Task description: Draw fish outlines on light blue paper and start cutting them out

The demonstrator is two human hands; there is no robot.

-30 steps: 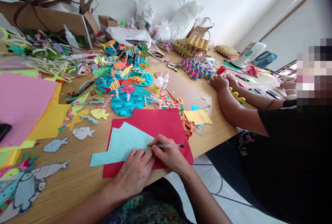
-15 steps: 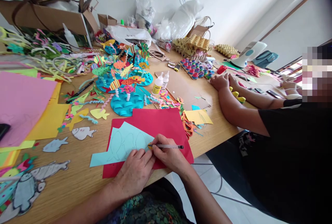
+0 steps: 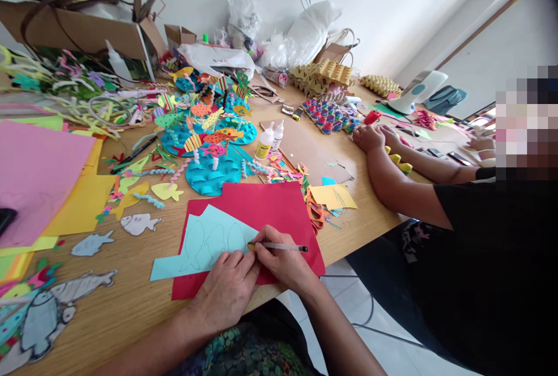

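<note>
A light blue sheet of paper (image 3: pixel 198 248) with several fish outlines drawn on it lies on a sheet of red paper (image 3: pixel 265 204) at the table's near edge. My left hand (image 3: pixel 229 289) rests flat on the lower part of the blue sheet, holding nothing. Just to its right, my right hand (image 3: pixel 283 260) grips a pen (image 3: pixel 288 246), whose yellowish tip end meets the blue paper's right side. The exact contact point is partly hidden by the fingers. Cut-out fish, including a white paper fish (image 3: pixel 140 224) and a yellow fish (image 3: pixel 168 191), lie farther up and left.
Blue woven paper bases (image 3: pixel 213 180) carrying paper fish stand beyond the red sheet. Glue bottles (image 3: pixel 264 142), paper scraps and orange scissors (image 3: pixel 317 216) lie to the right. Pink paper (image 3: pixel 41 178) covers the left side. A co-worker's arms (image 3: pixel 401 175) rest on the table at right.
Both hands and the pen stay almost in place on the blue sheet. At the right, the co-worker's head has shifted slightly left.
</note>
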